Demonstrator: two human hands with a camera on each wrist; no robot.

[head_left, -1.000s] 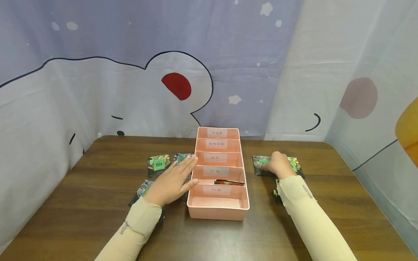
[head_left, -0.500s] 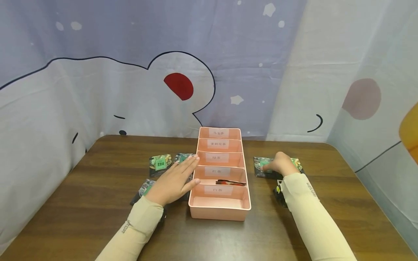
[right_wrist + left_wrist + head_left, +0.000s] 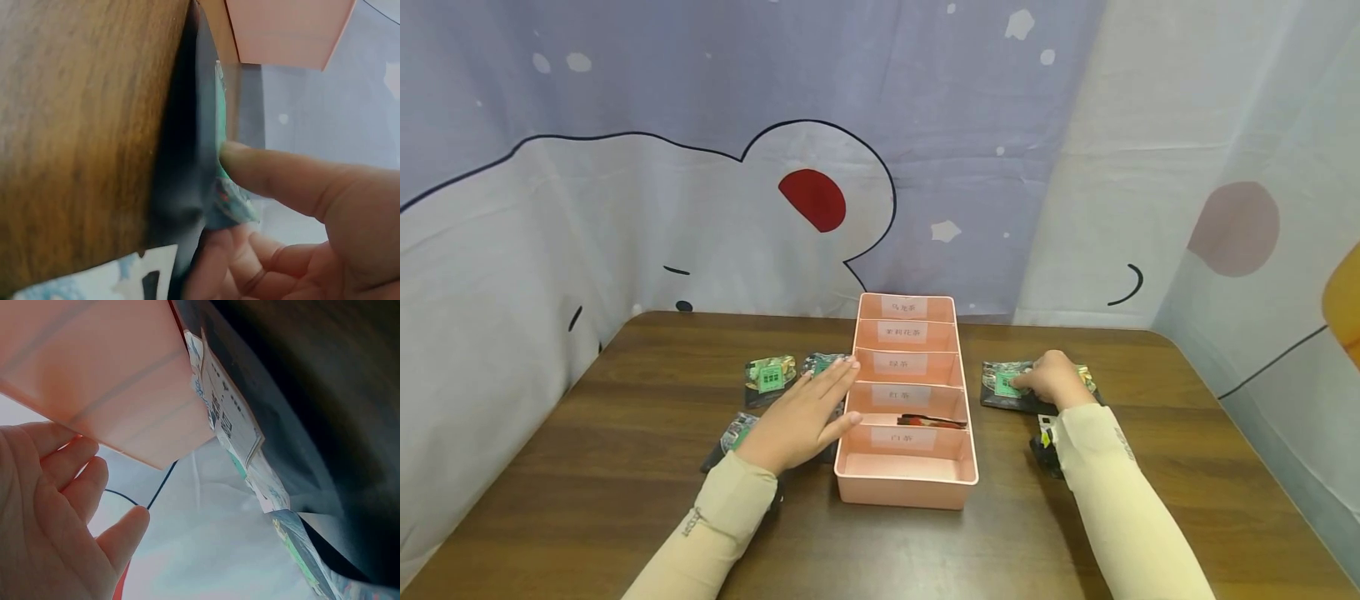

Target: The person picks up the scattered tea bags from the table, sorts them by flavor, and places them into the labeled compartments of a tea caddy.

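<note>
Head view: right hand pinches tea packet; left hand flat, grip empty, against pink tray.

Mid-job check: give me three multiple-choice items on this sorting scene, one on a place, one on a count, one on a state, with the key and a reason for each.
1. Where is the right hand?
A. On a packet right of the pink tray
B. Inside the tray
C. At the near table edge

2. How many compartments does the pink tray have?
A. Three
B. Five
C. Seven

3. What is the state of the left hand?
A. Clenched round a packet
B. Flat, fingers straight, beside the tray
C. Raised off the table

Key: 1 A, the head view shows it on the dark packet with a green label right of the tray. 2 B, four dividers make five labelled sections. 3 B, the fingers lie straight along the tray's left wall, over packets.
</note>
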